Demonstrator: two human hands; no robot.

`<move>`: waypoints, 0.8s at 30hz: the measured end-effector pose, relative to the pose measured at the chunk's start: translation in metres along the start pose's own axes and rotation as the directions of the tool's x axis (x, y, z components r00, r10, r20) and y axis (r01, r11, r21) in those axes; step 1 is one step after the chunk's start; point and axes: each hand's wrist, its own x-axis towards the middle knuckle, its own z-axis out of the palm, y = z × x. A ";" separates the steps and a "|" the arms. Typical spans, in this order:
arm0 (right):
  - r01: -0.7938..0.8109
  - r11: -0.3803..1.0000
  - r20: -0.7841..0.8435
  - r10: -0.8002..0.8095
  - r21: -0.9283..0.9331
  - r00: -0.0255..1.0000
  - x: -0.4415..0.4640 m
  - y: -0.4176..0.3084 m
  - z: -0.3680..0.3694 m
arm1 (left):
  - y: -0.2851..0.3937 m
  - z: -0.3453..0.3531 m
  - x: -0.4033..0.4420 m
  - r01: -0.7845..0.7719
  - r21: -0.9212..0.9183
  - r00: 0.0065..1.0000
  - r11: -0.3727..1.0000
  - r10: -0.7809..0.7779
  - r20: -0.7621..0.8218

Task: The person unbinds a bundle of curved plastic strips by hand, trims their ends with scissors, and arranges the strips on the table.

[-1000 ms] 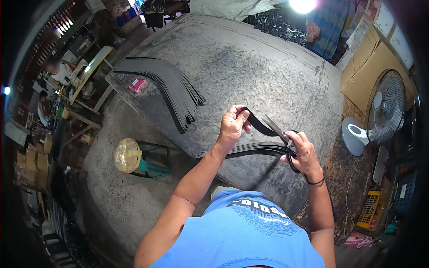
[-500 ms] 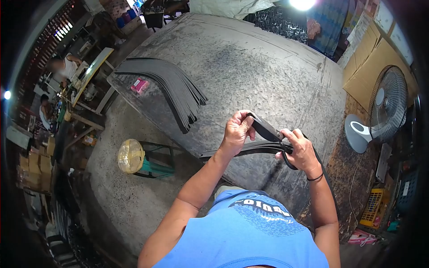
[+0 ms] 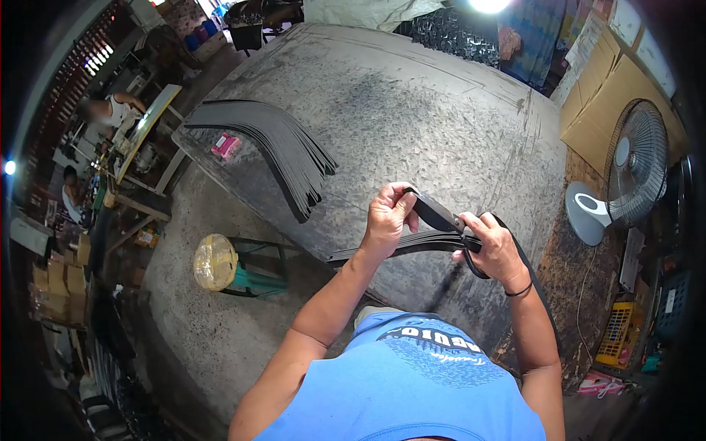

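My right hand (image 3: pixel 498 251) is closed around the black handles of a pair of scissors (image 3: pixel 446 211), whose blades point up and left. Between the fingertips of my left hand (image 3: pixel 387 219), a black strip (image 3: pixel 430 216) is pinched near the blade tips and runs along the blades. Whether the blades are apart is hard to make out. Below both hands, a bundle of black strips (image 3: pixel 423 242) lies at the near edge of the table (image 3: pixel 441 140). Another black strip (image 3: pixel 531 275) curves past my right wrist. Farther left rests a fanned stack of dark grey strips (image 3: pixel 268 136).
Beside the stack lies a pink packet (image 3: pixel 226 145). A green stool (image 3: pixel 257 278) with a taped round top stands left of the table. On the right are a fan (image 3: pixel 634 158), cardboard (image 3: pixel 607 99) and a yellow crate (image 3: pixel 616 333). Two people (image 3: pixel 114 112) sit far left.
The view has shifted slightly. Both hands keep nearly the same pose, with the scissors and strip still held between them.
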 end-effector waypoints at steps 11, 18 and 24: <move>0.002 0.992 -0.085 0.009 0.129 0.996 -0.004 0.015 0.014 | 0.004 0.006 0.003 0.031 0.009 0.999 0.999 -0.031 -0.029; -0.008 0.982 -0.088 0.025 0.187 0.996 -0.003 0.014 0.007 | 0.006 0.006 0.004 0.011 0.012 0.999 1.000 -0.010 -0.044; -0.061 0.965 -0.147 0.101 0.254 0.984 -0.018 0.018 0.006 | -0.001 -0.028 0.010 -0.135 0.503 0.986 0.854 0.168 -0.021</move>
